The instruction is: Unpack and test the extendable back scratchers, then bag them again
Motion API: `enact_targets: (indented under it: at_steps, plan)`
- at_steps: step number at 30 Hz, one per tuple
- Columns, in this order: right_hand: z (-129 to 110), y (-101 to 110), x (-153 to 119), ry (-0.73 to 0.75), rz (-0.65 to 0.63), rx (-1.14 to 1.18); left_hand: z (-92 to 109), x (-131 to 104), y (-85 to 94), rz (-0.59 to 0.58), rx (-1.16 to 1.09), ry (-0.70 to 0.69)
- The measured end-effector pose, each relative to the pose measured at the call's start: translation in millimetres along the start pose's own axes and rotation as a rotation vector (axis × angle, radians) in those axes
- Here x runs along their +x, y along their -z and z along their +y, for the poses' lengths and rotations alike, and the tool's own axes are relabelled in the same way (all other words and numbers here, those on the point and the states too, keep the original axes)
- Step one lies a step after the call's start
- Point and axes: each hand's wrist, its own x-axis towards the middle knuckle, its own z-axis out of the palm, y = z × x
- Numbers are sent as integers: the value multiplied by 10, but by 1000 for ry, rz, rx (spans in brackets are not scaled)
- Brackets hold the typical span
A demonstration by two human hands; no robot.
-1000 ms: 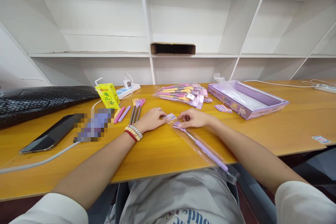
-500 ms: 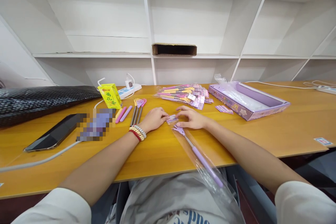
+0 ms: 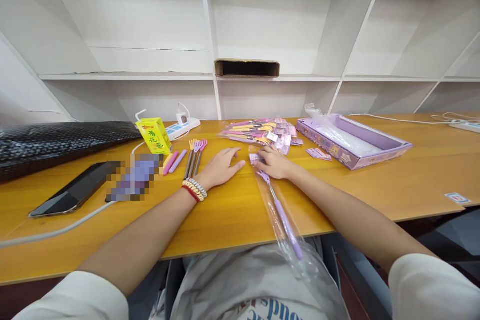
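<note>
On the table in front of me lies a clear plastic bag [image 3: 288,210] holding a purple telescopic back scratcher [image 3: 285,222]. The bag's near end hangs over the table edge onto my lap. My right hand [image 3: 275,161] is closed over its top end, fingertips on the small printed card [image 3: 256,158] there. Just left of the bag, my left hand [image 3: 221,167] rests open on the table, thumb and fingers apart. Behind that wrist are several loose back scratcher rods [image 3: 195,155] with claw heads, and pink and purple handle tubes [image 3: 174,162].
A pile of bagged back scratchers [image 3: 258,132] lies at the back. Right of it are a loose card [image 3: 318,154] and a purple box [image 3: 352,160] with plastic inside. To the left are a yellow drink carton [image 3: 154,136], a phone [image 3: 71,190], cables and a power strip [image 3: 183,130].
My left hand has come off the card, its thumb and fingers spreading. The bag with its back scratcher has shifted slightly right and away from me under my right hand.
</note>
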Motion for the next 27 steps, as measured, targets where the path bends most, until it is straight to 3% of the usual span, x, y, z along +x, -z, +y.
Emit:
enact_targets:
  at_steps: [6,12,15,20,24,27]
  plan:
    - [-58,-8,3,-249,116,-156,60,-35,47,-207,-13,-127]
    - [-90,19,13,-197,338,-115,88,-29,99,-268,-26,-201]
    - [-8,56,27,-208,494,-73,76,-29,110,-285,-42,-211]
    - [255,123,41,-351,694,-54,42,-30,129,-314,-86,-217]
    - [407,150,40,-418,795,-103,65,-35,159,-339,-82,-235]
    - [431,146,46,-379,850,-95,110,-37,166,-335,-21,-224]
